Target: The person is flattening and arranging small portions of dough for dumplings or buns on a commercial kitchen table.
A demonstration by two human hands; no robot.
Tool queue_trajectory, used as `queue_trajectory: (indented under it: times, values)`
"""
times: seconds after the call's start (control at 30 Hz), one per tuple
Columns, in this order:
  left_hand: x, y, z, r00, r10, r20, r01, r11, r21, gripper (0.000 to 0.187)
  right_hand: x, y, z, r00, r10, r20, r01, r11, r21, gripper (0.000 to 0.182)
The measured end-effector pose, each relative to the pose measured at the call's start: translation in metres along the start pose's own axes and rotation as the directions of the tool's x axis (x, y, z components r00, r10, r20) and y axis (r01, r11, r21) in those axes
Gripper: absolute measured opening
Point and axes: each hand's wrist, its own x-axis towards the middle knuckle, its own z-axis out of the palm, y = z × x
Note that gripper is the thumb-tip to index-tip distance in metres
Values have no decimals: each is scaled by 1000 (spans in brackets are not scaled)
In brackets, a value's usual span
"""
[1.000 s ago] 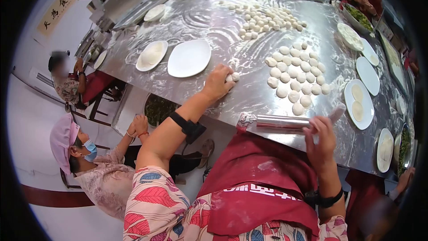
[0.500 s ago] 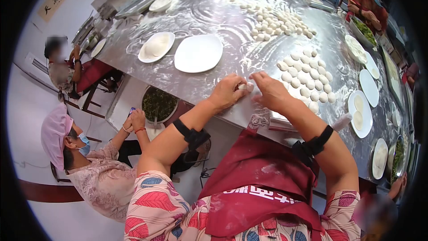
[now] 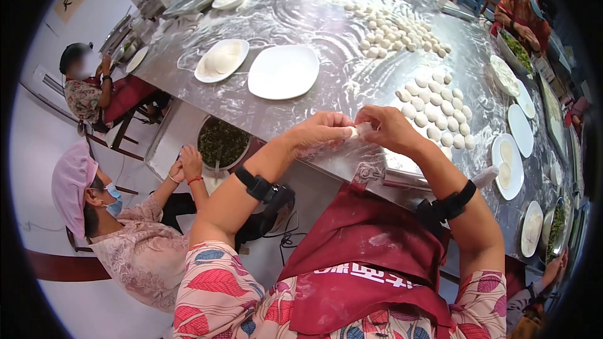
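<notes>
My left hand (image 3: 320,130) is closed on a small lump of white dough (image 3: 355,132), pinched near the front edge of the metal table. Close against it, my right hand (image 3: 391,128) has its thumb and fingers pressed together on the same dough. To the right of my hands lie rows of small round dough pieces (image 3: 447,108) on a floured surface, and a looser heap of dough balls (image 3: 402,33) sits farther back. An empty white plate (image 3: 284,72) rests to the left, beside another plate (image 3: 241,50) that bears flat dough rounds.
At the left sits a person in a pink cap (image 3: 74,179), near a bowl of chopped green filling (image 3: 223,144). Another person (image 3: 88,85) sits farther back. More plates (image 3: 521,130) line the right side, with a person in red (image 3: 518,16) beyond.
My right hand has closed in on my left hand, and the fingers of both now meet at the dough. The capped person's hands have shifted slightly. The whole view has moved a little.
</notes>
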Motion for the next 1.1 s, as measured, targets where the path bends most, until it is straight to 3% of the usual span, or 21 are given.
queue_trajectory:
  times: [0.07,0.17,0.27,0.4,0.43,0.5,0.6,0.7,0.8,0.9,1.0,1.1]
  values:
    - [-1,2,-4,1000,-13,25,13,1000,21,23,-2,0,-3,999,22,27,-23,999,45,22]
    - [-6,9,0,999,-30,-22,31,999,42,24,-4,-3,-9,999,0,35,3,997,-75,23]
    - [-13,17,-1,998,-11,-57,18,991,132,23,-3,28,-5,986,-108,-128,62,945,-321,22]
    - [-13,13,-10,982,138,-126,-77,914,398,20,-8,22,-16,983,69,-170,-86,992,-97,17]
    - [-13,11,-10,961,248,-127,-116,771,627,21,-8,23,-15,982,81,-169,-94,993,-70,16]
    - [-13,6,-11,898,438,-43,-116,331,936,22,-6,31,-8,988,74,-139,-88,992,-92,17]
    - [-13,-5,-5,851,522,-47,-108,263,959,24,-2,42,1,998,0,-60,-14,970,-242,23]
    - [-20,1,10,879,434,-198,-14,438,899,25,-4,34,2,999,-39,36,49,934,-355,34]
    - [-15,-10,11,782,580,-229,60,295,953,27,-3,33,2,995,-16,99,57,903,-425,33]
    - [-9,-14,9,748,622,-231,31,316,948,28,-4,35,2,991,-57,121,106,888,-448,32]
    - [-5,-14,1,712,694,-102,-86,230,970,29,-6,38,3,994,-105,34,109,888,-446,34]
    - [-4,-13,-3,765,639,-80,-71,207,976,32,-7,39,1,994,-101,31,104,883,-457,41]
